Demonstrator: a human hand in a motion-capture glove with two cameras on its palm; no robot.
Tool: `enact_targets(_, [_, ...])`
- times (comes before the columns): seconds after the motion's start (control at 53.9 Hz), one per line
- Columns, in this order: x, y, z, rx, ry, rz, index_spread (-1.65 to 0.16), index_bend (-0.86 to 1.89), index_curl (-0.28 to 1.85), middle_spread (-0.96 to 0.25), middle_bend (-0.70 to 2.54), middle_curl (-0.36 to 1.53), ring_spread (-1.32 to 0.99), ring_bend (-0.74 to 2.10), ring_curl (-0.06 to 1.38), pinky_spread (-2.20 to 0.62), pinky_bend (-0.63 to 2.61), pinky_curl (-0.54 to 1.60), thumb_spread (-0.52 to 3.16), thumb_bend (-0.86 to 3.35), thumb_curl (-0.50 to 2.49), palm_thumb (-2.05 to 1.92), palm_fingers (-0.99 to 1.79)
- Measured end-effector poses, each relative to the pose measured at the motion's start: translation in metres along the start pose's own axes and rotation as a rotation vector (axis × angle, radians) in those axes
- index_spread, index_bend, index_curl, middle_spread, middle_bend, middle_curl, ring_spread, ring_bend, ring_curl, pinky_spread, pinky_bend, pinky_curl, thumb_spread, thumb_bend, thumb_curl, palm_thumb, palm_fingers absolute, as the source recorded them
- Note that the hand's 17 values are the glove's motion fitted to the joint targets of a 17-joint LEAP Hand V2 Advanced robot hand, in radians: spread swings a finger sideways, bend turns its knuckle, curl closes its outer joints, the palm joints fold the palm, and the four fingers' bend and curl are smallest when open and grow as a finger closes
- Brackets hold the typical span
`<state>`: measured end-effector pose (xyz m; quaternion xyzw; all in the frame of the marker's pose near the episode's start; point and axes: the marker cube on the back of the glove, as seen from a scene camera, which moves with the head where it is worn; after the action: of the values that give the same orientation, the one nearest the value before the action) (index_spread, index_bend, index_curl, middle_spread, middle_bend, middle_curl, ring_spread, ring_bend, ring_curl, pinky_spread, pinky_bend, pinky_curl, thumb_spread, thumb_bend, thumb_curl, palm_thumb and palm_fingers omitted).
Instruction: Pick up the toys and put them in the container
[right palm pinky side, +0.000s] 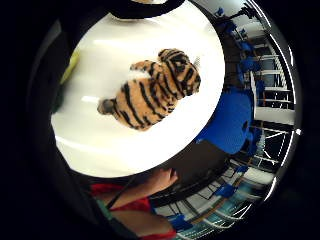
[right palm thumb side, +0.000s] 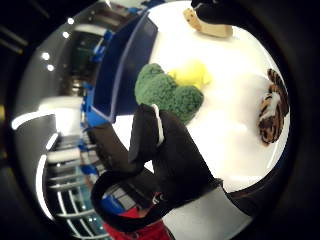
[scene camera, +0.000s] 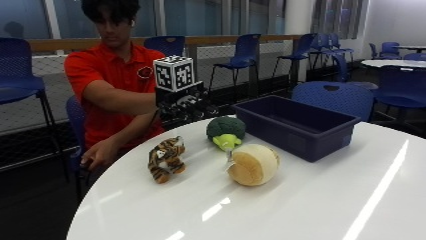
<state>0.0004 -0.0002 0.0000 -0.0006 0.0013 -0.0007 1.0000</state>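
1. Outside view: a person in a red shirt sits at a round white bench (scene camera: 319, 200); the gloved right hand (scene camera: 183, 107) hangs in the air above the bench's far edge, near the toys and touching none of them; whether its grip is spread or pressed together cannot be told here.
2. Same view, the toys: a striped tiger toy (scene camera: 165, 159) stands on the bench; at about 2 o'clock from it lies a green broccoli toy (scene camera: 225, 131) with a yellow-green stem; at about 5 o'clock from the broccoli, just beside it, sits a round cream-and-tan plush (scene camera: 253, 164); the dark blue container (scene camera: 296, 126) stands at 3 o'clock from the broccoli, with nothing visible inside it; the bare left hand (scene camera: 93, 156) is down by the bench's edge.
3. Thumb-side palm view: black gloved fingers (right palm thumb side: 167, 150) reach out over the bench, loosely bent and holding nothing (a relaxed grip); the broccoli toy (right palm thumb side: 167, 95) lies just beyond their tips, beside the container (right palm thumb side: 122, 65); the tiger (right palm thumb side: 272, 107) lies well apart from it.
4. Little-finger-side palm view: the tiger (right palm pinky side: 152, 92) lies on the white bench (right palm pinky side: 125, 145), under the palm; a blue chair (right palm pinky side: 227, 120) stands past the bench's rim.
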Motion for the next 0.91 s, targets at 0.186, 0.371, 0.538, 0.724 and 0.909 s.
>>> enact_targets(0.186, [0.0,-0.001,0.001,-0.004,-0.012,-0.005,-0.28,0.32,0.15,-0.1,0.17,0.08,-0.08,0.15,0.02,0.0,0.57,0.19,0.94,-0.04,0.05,-0.06,-0.03])
enact_targets(0.371, [0.004,-0.002,0.002,-0.009,-0.02,-0.02,-0.32,0.32,0.22,-0.12,0.17,0.14,-0.1,0.17,0.05,0.0,0.6,0.23,1.15,-0.04,0.09,-0.06,-0.06])
enact_targets(0.538, [0.006,-0.004,0.002,0.004,-0.017,-0.019,-0.34,0.32,0.26,-0.12,0.16,0.18,-0.1,0.17,0.07,0.0,0.6,0.26,1.21,-0.05,0.11,-0.07,-0.07])
enact_targets(0.724, [0.011,-0.01,-0.001,0.068,-0.026,-0.001,-0.35,0.33,0.3,-0.13,0.18,0.22,-0.1,0.17,0.1,0.03,0.46,0.25,1.2,-0.07,0.13,-0.09,-0.11])
enact_targets(0.909, [0.029,-0.014,0.002,0.063,-0.009,0.049,-0.36,0.35,0.34,-0.13,0.18,0.25,-0.1,0.16,0.11,0.04,0.35,0.24,1.13,-0.09,0.13,-0.13,-0.1])
